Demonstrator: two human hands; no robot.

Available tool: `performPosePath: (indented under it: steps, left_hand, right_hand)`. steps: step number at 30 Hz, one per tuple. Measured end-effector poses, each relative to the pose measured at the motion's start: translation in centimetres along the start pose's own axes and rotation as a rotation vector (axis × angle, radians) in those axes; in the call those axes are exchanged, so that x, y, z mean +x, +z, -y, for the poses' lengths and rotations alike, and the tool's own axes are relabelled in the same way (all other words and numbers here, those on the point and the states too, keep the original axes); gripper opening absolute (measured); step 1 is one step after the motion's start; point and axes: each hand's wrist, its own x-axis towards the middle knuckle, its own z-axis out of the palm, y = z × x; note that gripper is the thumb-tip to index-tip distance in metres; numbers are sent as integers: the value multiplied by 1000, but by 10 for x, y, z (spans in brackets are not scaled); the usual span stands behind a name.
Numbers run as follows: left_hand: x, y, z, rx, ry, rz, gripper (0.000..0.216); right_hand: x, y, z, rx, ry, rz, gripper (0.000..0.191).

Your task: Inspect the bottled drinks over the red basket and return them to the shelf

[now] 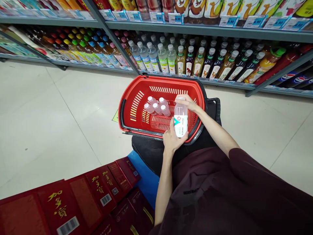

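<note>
A bottle of pale pink drink [181,119] with a white and green label is held between my two hands over the right part of a red shopping basket [156,80]. My left hand [172,137] grips the bottle low down, near its base. Round its top, by the white cap, my right hand [187,102] is closed; part of the cap is hidden by the fingers. Inside the basket, several small pink bottles with white caps [156,107] stand close together left of the held bottle. The basket rests on my lap, its black handles folded down along the rim.
Ahead runs a grey store shelf [200,31] with rows of bottled drinks [149,57] and price tags [175,18]. Stacked red cartons [57,204] with gold characters stand at lower left beside a blue surface [144,176]. Pale tiled floor [49,114] lies between shelf and cartons.
</note>
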Motion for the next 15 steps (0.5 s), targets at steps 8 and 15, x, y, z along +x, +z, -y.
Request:
performPosePath:
  steps: [8,15]
  left_hand:
    - [-1,1,-1,103,63,39,121]
    - [-3,4,0,97,63,14,120]
  right_hand:
    - [5,-5,-11,-115,27,5,46]
    - [4,-6,-12,-131,8,0,44]
